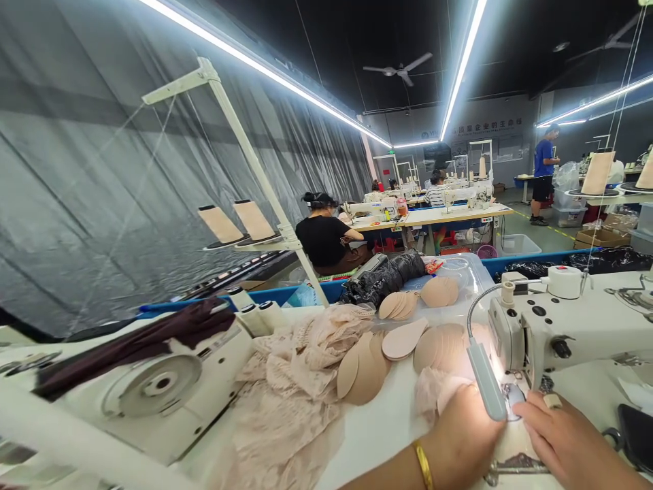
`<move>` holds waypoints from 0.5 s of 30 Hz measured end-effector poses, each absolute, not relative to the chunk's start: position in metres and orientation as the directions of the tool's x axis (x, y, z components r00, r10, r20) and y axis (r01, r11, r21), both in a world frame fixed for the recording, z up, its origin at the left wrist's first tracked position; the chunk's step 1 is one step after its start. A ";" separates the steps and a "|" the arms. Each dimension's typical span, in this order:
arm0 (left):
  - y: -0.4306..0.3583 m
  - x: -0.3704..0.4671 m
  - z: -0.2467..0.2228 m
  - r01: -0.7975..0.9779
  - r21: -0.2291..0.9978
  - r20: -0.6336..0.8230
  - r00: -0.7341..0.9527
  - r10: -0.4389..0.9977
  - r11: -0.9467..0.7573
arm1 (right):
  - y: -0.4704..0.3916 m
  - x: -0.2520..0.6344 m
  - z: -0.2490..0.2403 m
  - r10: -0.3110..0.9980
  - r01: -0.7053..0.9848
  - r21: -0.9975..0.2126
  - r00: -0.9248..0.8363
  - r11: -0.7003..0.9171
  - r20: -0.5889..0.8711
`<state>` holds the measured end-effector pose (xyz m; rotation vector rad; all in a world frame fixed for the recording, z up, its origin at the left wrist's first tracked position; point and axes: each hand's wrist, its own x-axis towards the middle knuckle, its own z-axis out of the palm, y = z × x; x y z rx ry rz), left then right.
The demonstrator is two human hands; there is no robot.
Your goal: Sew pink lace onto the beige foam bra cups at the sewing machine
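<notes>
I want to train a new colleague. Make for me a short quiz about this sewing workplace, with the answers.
1. How many thread cones sit on the tall thread stand at left: A) one, B) two, C) four?
2. True or false: the wrist of the left hand wears a gold bracelet.
3. Fill in: the standing person in the background wears a ___ shirt.

Key: 1. B; 2. true; 3. blue

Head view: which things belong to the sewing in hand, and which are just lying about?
Likely part of the work:
white metal sewing machine, both hands at its needle area
lit grey gooseneck lamp
sheer pale-pink fabric by the left hand
beige teardrop-shaped pads
crumpled beige lace

Apparently lying about:
dark maroon cloth
shiny black plastic bundle
flat black object, right edge
</notes>
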<state>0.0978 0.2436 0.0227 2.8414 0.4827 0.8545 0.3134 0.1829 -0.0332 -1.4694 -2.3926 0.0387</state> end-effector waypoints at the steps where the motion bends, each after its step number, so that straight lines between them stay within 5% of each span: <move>1: 0.245 0.099 0.023 0.266 0.277 0.514 0.771 0.377 -0.923 | 0.183 0.314 -0.034 0.872 0.862 -0.196 -0.414 0.467 0.261; 11: 0.231 0.104 0.006 0.251 0.788 0.374 0.530 0.761 -0.562 | 0.183 0.319 -0.037 0.841 0.846 -0.193 -0.413 0.496 0.350; 15: 0.235 0.114 0.001 0.200 0.882 0.290 0.484 0.826 -0.427 | 0.183 0.328 -0.048 0.799 0.844 -0.160 -0.400 0.512 0.449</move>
